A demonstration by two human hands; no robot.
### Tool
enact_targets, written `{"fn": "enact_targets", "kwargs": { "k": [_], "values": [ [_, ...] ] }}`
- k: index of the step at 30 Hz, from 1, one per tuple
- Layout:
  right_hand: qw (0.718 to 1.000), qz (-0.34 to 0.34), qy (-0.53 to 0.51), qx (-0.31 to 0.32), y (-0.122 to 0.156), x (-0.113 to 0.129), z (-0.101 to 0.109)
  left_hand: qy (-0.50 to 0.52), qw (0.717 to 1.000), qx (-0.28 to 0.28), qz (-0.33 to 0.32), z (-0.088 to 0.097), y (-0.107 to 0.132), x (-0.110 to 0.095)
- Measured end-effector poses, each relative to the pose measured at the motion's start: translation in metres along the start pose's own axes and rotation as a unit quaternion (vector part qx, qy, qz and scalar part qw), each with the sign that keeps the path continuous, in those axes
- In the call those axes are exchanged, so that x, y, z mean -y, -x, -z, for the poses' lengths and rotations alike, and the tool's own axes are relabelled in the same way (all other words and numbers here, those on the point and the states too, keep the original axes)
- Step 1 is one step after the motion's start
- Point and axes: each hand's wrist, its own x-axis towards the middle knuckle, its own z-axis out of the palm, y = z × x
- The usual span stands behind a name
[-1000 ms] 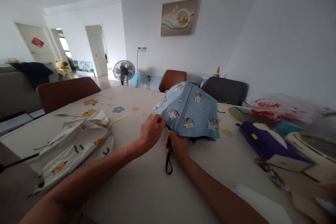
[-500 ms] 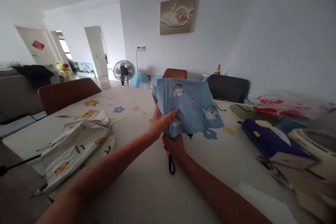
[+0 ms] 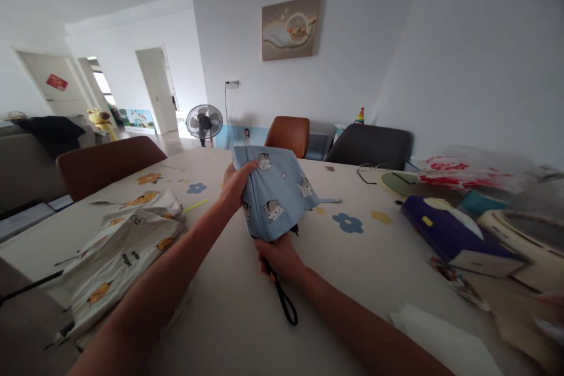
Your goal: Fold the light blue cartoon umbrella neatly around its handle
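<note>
A light blue folding umbrella printed with small cartoon animals is held above the table, its canopy gathered loosely. My left hand grips the canopy's upper left edge with fingers curled over the cloth. My right hand is closed around the umbrella's handle below the canopy. A black wrist strap trails from the handle onto the tabletop.
A white umbrella with yellow prints lies at the left. A dark blue box, plastic bags and bowls crowd the right side. White paper lies near the front. Glasses and brown chairs are further back.
The canopy has been gathered narrower and shifted left and nearer to me. My left hand rose from the canopy's lower edge to its top left corner. My right hand kept the handle.
</note>
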Motion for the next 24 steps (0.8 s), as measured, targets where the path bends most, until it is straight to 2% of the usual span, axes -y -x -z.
{"fn": "enact_targets", "kwargs": {
  "k": [3,9,14,18,20,22,24],
  "values": [
    [1.000,0.011,0.009,0.003,0.003,0.001,-0.002,0.007,1.000,-0.013,0.019,0.001,-0.002,0.004],
    [0.999,0.034,-0.010,0.016,0.005,0.004,-0.002,0.016,1.000,-0.022,-0.002,-0.004,0.005,-0.002],
    [0.998,0.005,-0.047,0.049,0.010,0.011,-0.001,0.017,1.000,-0.023,-0.003,-0.002,0.008,-0.004],
    [0.998,0.000,-0.020,0.052,0.009,0.009,-0.002,0.016,1.000,-0.001,0.013,0.004,0.004,0.001],
    [0.999,-0.003,-0.009,0.038,0.005,0.006,-0.003,-0.029,0.999,0.016,0.016,0.008,0.001,0.003],
    [0.999,-0.028,0.001,0.031,0.002,0.003,-0.003,-0.127,0.991,-0.004,-0.032,0.010,-0.001,0.005],
    [0.998,-0.050,0.002,0.035,-0.001,0.002,-0.002,-0.260,0.953,-0.061,-0.147,0.010,0.000,0.005]
  ]
}}
